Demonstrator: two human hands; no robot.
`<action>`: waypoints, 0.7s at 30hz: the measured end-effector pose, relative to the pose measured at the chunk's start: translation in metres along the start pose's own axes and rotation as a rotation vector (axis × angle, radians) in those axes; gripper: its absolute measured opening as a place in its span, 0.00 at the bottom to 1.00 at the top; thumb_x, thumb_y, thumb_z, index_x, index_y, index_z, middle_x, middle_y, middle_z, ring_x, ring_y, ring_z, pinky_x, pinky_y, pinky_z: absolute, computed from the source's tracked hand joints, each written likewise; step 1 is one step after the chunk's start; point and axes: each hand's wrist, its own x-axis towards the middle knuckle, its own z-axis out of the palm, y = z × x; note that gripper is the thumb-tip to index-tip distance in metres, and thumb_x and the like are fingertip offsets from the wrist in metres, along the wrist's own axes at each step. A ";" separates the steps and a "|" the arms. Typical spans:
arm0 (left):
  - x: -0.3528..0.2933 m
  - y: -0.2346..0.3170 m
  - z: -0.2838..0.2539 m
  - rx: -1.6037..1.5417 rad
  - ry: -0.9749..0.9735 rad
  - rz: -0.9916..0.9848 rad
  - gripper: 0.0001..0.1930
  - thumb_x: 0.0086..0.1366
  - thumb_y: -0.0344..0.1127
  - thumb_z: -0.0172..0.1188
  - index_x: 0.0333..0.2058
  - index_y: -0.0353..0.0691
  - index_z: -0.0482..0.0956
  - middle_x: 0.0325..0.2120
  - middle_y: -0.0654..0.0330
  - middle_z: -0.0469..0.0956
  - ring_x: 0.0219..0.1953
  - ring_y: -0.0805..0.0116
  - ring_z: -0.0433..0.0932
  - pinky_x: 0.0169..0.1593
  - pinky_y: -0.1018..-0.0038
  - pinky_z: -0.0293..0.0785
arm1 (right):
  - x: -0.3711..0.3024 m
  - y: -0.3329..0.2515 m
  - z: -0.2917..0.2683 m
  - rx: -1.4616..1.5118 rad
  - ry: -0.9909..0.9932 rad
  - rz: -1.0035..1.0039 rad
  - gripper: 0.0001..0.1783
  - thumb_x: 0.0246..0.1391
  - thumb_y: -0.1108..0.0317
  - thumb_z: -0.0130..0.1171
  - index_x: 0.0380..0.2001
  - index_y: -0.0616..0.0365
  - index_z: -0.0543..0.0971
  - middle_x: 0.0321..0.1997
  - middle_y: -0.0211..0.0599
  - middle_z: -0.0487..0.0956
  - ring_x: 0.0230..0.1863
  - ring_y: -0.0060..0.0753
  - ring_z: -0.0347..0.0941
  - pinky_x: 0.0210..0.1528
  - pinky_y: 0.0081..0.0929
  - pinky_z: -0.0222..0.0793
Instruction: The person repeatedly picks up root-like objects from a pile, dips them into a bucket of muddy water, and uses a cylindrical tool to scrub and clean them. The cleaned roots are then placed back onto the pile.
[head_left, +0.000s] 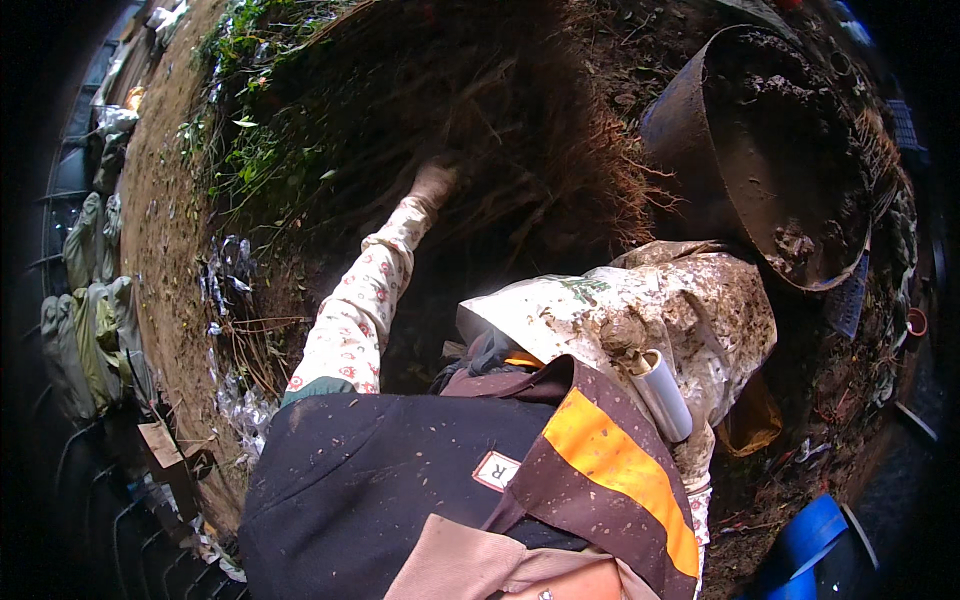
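Reaching forward with the left arm, we have our left hand (437, 182) at the near edge of a dark, blurred mass of thin roots and stems (500, 120), which lies in front of us, above the middle of the view. The fingers sink into shadow and tangle there, so we cannot tell whether they are spread, narrowed or closed around any of the strands. Our left forearm wears a white floral sleeve (345, 320) with reddish figures. Of our right arm we see a bit of matching sleeve at the lower right; the right hand itself we cannot make out, nor tell what it holds. Reddish root tips (625, 185) fan out on the mass's right side, near a large blue barrel (690, 120) tipped on its side, its open mouth caked with soil. Nearer to us, a white plastic sheet (540, 305) smeared with mud bunches up, with a white tube (662, 395) resting against it, beside our dark garment (380, 480) and its orange band (620, 470). Green leafy stems (250, 165) lie left of the mass, and shiny film scraps (240, 385) litter the soil left of our forearm.
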 end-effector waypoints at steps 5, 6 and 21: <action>-0.037 -0.010 0.078 0.547 0.081 0.223 0.19 0.64 0.50 0.60 0.46 0.44 0.84 0.45 0.51 0.83 0.46 0.49 0.81 0.48 0.60 0.78 | -0.002 0.014 0.006 0.013 0.017 -0.029 0.22 0.54 0.68 0.60 0.53 0.58 0.73 0.41 0.53 0.82 0.43 0.57 0.80 0.44 0.42 0.74; -0.043 -0.004 0.093 0.677 0.151 0.355 0.18 0.63 0.50 0.60 0.44 0.44 0.84 0.42 0.52 0.83 0.44 0.48 0.81 0.46 0.58 0.78 | -0.002 0.009 0.005 0.016 0.021 -0.017 0.22 0.53 0.68 0.60 0.53 0.58 0.74 0.41 0.52 0.82 0.43 0.58 0.80 0.44 0.42 0.74; -0.027 0.061 0.035 0.674 -0.005 0.261 0.26 0.58 0.55 0.67 0.43 0.37 0.84 0.43 0.45 0.83 0.45 0.51 0.83 0.50 0.60 0.78 | -0.015 -0.026 -0.027 -0.097 -0.140 0.044 0.39 0.47 0.69 0.62 0.65 0.56 0.65 0.54 0.56 0.75 0.55 0.62 0.72 0.56 0.47 0.69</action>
